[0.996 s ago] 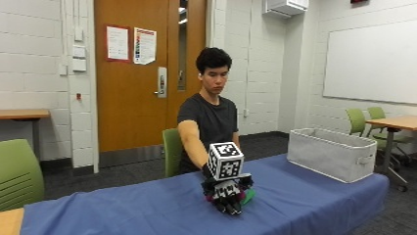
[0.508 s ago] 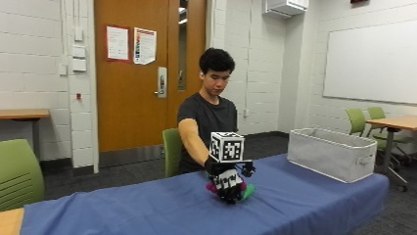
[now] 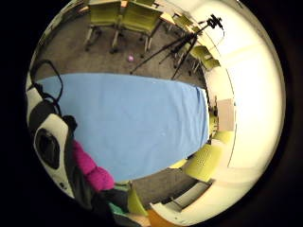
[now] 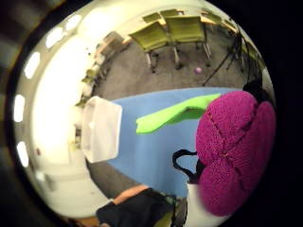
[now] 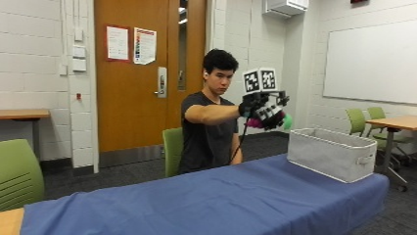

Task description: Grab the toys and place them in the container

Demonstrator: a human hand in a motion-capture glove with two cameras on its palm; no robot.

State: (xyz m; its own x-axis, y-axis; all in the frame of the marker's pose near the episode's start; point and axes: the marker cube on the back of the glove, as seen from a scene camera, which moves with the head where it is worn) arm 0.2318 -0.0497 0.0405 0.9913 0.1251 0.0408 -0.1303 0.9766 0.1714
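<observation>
Toys (image 5: 275,121): pink and green plush, judged soft, light. Right hand (image 5: 262,110) fingers curled round them, raised above tabletop, short of container (image 5: 331,152) near far-end edge.

outside view across blue table (image 5: 196,205), palm views overlooking same table

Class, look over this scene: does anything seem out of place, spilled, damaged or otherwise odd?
One small thing: a pink ball lies on the floor near the tripod, off the table. Otherwise the right hand holds the toys raised, and the container stands upright.
</observation>
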